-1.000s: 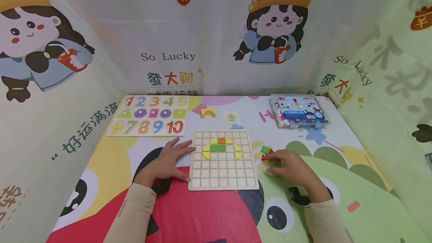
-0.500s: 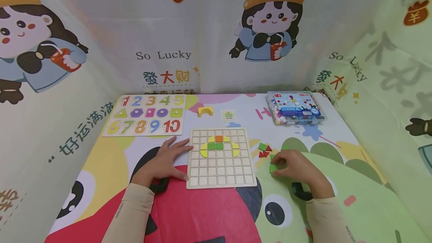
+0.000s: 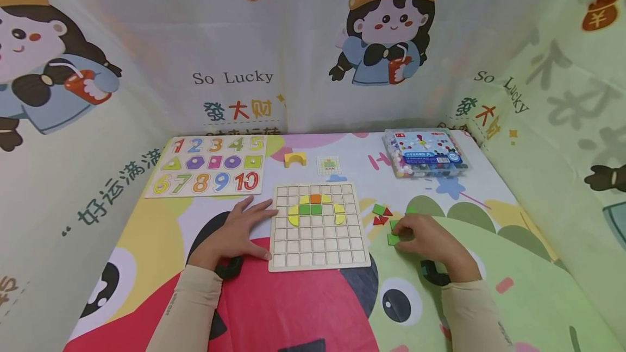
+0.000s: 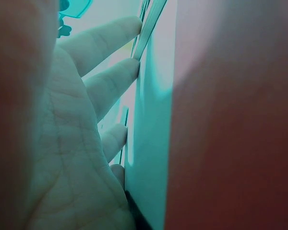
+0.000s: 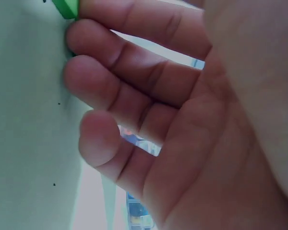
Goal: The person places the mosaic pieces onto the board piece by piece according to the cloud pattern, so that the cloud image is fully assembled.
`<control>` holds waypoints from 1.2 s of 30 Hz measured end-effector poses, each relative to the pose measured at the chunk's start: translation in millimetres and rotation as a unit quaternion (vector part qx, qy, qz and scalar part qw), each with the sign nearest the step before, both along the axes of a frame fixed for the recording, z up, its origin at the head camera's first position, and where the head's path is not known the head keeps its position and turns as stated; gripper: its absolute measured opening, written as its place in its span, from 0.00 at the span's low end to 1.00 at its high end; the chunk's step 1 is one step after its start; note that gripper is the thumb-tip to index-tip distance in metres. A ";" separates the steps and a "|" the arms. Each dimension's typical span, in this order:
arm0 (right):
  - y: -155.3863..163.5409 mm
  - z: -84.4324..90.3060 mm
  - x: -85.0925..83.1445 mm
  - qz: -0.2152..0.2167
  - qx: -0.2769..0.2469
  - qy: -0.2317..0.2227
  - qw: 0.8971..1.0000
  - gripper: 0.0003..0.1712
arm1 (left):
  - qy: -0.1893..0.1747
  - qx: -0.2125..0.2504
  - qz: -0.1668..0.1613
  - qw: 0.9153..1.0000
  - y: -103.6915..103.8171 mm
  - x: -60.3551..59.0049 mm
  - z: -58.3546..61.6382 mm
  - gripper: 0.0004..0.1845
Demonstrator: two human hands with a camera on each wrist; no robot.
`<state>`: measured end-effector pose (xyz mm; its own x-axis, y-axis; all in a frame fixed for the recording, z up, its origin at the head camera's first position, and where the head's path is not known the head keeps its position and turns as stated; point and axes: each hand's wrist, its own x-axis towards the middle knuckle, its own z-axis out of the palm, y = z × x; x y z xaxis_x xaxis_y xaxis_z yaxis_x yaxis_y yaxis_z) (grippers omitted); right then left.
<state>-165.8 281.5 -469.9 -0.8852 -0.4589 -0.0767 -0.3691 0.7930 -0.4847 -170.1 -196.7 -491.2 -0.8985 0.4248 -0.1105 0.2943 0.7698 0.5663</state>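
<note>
Right grip (image 3: 424, 239): a person's fingers bend over a green square tile (image 3: 392, 239) right of the board, a fingertip against a green piece in the right wrist view; whether thumb and finger have closed on it cannot be told.
Tile pick-up: apparently the step in hand; the next move would seem to call for a secure pinch, a lift and a square-on placement, perhaps in the bare cell right of the two green squares.
Loose pieces: a second green tile (image 3: 394, 225) lies beside the fingertips, with another green piece (image 3: 379, 209) and red triangles (image 3: 379, 221) just beyond.
Left grip (image 3: 235, 237): fingers spread apart, tips against the board's left edge, seemingly to steady it.
Wooden board (image 3: 318, 245): flat at centre, an orange square (image 3: 315, 199) above two green squares (image 3: 305, 209), yellow curved pieces (image 3: 293, 220) on either side, lower rows bare.
Pattern card (image 3: 329, 165): beyond the board, a small gridded design, likely the guide.
Worktop (image 3: 293, 308): number puzzle (image 3: 205, 166) far left, yellow arch (image 3: 295, 159) near the card, clear plastic box (image 3: 426, 154) far right.
</note>
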 end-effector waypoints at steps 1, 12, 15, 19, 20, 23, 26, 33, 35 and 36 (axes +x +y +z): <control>-0.3 -0.2 -0.6 -0.001 0.001 0.003 1.000 0.13 | 0.000 0.000 0.000 1.000 -0.1 -0.1 0.1 0.58; -3.1 0.6 -0.7 -0.023 -0.013 0.036 0.999 0.11 | -0.001 0.001 0.001 1.000 0.7 -0.6 0.8 0.58; -3.6 1.3 -0.2 -0.019 -0.023 0.046 0.998 0.11 | -0.002 0.002 0.002 1.000 0.8 -0.9 1.1 0.58; -6.2 -0.5 1.2 -0.008 -0.045 0.070 0.996 0.12 | -0.003 0.004 0.002 1.000 0.6 -0.7 1.1 0.58; -8.1 -1.3 1.2 -0.004 -0.052 0.075 0.996 0.12 | -0.003 0.004 0.003 1.000 0.5 -0.5 1.0 0.58; -16.8 -2.6 -1.3 0.023 -0.070 0.095 0.993 0.13 | -0.003 0.003 0.001 1.000 0.2 -0.2 -0.1 0.58; -29.2 0.5 -8.3 0.056 -0.065 0.116 0.989 0.13 | -0.002 -0.001 0.000 1.000 -0.3 -0.4 -1.5 0.58; -58.9 18.2 -32.2 0.097 -0.014 0.120 0.988 0.12 | -0.004 0.004 0.004 1.000 -0.9 -0.5 -0.7 0.58; -67.1 23.5 -38.4 0.106 -0.002 0.109 0.988 0.12 | -0.005 0.004 0.003 1.000 -0.7 -0.2 -0.5 0.58; -71.3 25.4 -41.4 0.110 0.004 0.103 0.989 0.12 | -0.004 0.004 0.003 1.000 -0.6 0.0 -0.6 0.58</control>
